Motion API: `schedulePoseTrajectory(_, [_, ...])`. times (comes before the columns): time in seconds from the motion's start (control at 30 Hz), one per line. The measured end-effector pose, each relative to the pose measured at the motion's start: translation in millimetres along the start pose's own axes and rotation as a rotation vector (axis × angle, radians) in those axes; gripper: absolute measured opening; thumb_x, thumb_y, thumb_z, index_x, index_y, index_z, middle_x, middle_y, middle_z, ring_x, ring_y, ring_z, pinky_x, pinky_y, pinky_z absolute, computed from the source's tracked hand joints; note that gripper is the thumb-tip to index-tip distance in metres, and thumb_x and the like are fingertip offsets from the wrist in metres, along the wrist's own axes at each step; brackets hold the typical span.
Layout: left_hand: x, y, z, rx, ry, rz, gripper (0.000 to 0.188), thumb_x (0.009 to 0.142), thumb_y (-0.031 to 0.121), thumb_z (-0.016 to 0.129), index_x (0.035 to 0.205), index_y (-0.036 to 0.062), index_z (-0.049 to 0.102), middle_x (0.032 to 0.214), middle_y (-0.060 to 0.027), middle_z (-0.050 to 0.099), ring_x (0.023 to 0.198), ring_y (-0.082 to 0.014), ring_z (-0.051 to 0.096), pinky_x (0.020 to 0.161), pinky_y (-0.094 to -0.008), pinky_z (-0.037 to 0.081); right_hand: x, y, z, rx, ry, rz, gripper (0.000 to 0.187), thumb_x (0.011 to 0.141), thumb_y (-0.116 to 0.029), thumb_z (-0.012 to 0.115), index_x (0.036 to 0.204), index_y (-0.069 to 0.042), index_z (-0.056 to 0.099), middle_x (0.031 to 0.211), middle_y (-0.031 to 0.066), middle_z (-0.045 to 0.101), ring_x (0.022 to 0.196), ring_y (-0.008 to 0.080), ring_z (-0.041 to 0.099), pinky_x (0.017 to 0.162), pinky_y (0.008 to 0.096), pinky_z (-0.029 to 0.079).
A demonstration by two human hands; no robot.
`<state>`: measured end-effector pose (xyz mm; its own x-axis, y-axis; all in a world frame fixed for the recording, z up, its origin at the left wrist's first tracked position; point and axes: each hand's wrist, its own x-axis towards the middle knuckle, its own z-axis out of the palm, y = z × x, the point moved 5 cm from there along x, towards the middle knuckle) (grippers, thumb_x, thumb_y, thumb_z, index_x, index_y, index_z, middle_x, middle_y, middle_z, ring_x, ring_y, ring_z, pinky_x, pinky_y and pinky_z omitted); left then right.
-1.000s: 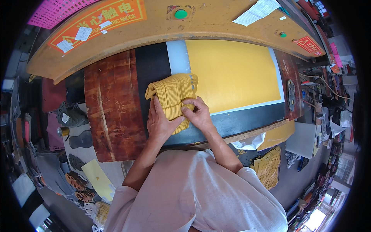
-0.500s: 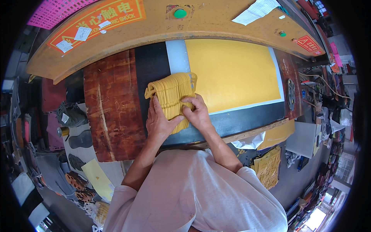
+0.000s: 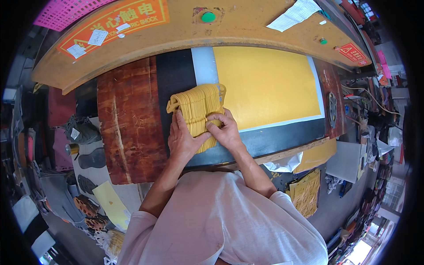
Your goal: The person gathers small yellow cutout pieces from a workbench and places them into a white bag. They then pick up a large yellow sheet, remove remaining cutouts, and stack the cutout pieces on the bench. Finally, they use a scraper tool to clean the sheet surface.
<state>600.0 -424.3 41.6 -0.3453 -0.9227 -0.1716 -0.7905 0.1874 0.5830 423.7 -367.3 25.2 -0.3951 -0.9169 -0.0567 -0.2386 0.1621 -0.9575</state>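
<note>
A thick row of thin yellow cut-out pieces, curved and packed face to face, stands on the work surface in front of me. My left hand grips its near left side, fingers along the edge and thumb reaching across the front. On the right side my right hand has its thumb and bent forefinger pinched on the edges of several pieces. The thumbs are close together at the front of the row. Just to the right lies a large flat yellow sheet, over a pale backing on the black board.
Beyond the board runs a brown machine beam with a green button. A worn reddish-brown board is on the left. Shoe soles lie further left, and yellow offcut sheets sit low on the right.
The view has shifted very slightly. My right thumb and forefinger have moved a little along the edges of the yellow pieces; my left hand keeps its hold.
</note>
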Motion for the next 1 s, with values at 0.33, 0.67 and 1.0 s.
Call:
schedulePoseTrajectory(0.33, [-0.9, 3.1, -4.5, -0.001, -0.046, -0.026, 0.138, 0.074, 0.059, 0.093, 0.167, -0.0054, 0.013, 0.166, -0.0345, 0.032, 0.152, -0.0476, 0.041, 0.121, -0.0512, 0.043, 0.8, -1.3, 1.8, 0.014, 0.001, -0.058, 0.021, 0.089, -0.009, 0.078, 0.109, -0.006, 0.078, 0.126, 0.0173, 0.062, 0.117, 0.0334, 0.066, 0.099, 0.0393, 0.056])
schedulePoseTrajectory(0.67, [-0.6, -1.9, 1.1, 0.020, -0.001, 0.014, 0.136, 0.074, 0.060, 0.092, 0.166, -0.0036, 0.015, 0.166, -0.0317, 0.032, 0.146, -0.0508, 0.046, 0.113, -0.0565, 0.049, 1.6, -5.2, 3.2, 0.003, 0.004, -0.030, 0.020, 0.088, -0.004, 0.081, 0.107, -0.005, 0.078, 0.127, 0.0135, 0.062, 0.118, 0.0271, 0.065, 0.097, 0.0364, 0.055])
schedulePoseTrajectory(1.0, [-1.0, -3.7, 1.6, 0.017, -0.008, 0.009, 0.137, 0.074, 0.061, 0.091, 0.167, -0.0032, 0.014, 0.166, -0.0335, 0.032, 0.147, -0.0520, 0.045, 0.115, -0.0571, 0.047, 0.3, -6.1, 6.0, 0.046, -0.005, -0.008, 0.020, 0.088, -0.005, 0.080, 0.108, -0.006, 0.080, 0.128, 0.0135, 0.062, 0.120, 0.0269, 0.065, 0.097, 0.0364, 0.056])
